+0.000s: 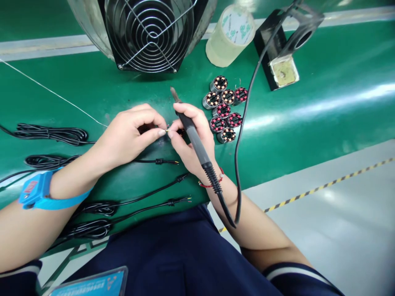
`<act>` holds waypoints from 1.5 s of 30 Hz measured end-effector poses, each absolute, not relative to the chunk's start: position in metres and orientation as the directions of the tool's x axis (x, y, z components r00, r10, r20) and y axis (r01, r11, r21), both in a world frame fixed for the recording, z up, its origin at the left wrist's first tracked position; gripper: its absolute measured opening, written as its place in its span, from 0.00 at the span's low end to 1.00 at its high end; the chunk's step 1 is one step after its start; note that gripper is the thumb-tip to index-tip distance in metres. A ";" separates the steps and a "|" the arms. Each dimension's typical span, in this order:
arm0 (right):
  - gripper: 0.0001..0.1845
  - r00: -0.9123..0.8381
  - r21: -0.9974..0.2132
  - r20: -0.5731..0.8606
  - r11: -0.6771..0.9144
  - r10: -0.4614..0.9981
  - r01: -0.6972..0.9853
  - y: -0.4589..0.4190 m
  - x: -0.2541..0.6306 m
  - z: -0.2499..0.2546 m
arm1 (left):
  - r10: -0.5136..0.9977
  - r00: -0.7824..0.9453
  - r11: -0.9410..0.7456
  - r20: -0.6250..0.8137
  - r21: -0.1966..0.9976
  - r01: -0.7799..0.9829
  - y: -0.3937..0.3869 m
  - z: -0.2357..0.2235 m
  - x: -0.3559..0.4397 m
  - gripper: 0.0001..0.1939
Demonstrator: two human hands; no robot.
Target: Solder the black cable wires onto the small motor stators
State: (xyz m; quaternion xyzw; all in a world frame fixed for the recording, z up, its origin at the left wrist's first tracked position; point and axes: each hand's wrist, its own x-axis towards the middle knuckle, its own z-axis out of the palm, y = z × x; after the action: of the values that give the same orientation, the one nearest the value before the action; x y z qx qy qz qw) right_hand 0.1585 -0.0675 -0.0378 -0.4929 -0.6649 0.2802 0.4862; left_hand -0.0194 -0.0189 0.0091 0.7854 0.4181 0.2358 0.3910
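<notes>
My left hand is closed, its thumb and forefinger pinching a thin yellowish wire. A strand of solder wire runs from the upper left to behind this hand. My right hand has a soldering iron held in it, the tip slanting up and away from me. Its thumb and a finger meet at the other end of the yellowish wire, touching the left fingertips. A small dark part beneath these fingers is mostly hidden. Several motor stators with copper or red windings stand right of my right hand.
A fan with a wire guard stands at the back. Beside it are a wide tape roll and an iron stand with a sponge. Coiled black cables lie on the left. The iron's cord loops over my right forearm.
</notes>
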 end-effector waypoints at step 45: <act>0.15 0.187 -0.836 0.440 0.325 0.878 0.443 -0.127 0.192 -0.026 | 0.928 0.361 -0.147 -0.093 0.799 0.583 -0.032 0.002 -0.003 0.07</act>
State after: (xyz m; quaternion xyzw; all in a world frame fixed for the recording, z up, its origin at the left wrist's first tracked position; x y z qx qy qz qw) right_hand 0.1923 -0.1274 -0.0257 -0.5456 -0.6053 0.1999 0.5440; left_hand -0.0026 -0.0316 0.0020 0.7250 0.5211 0.2186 0.3938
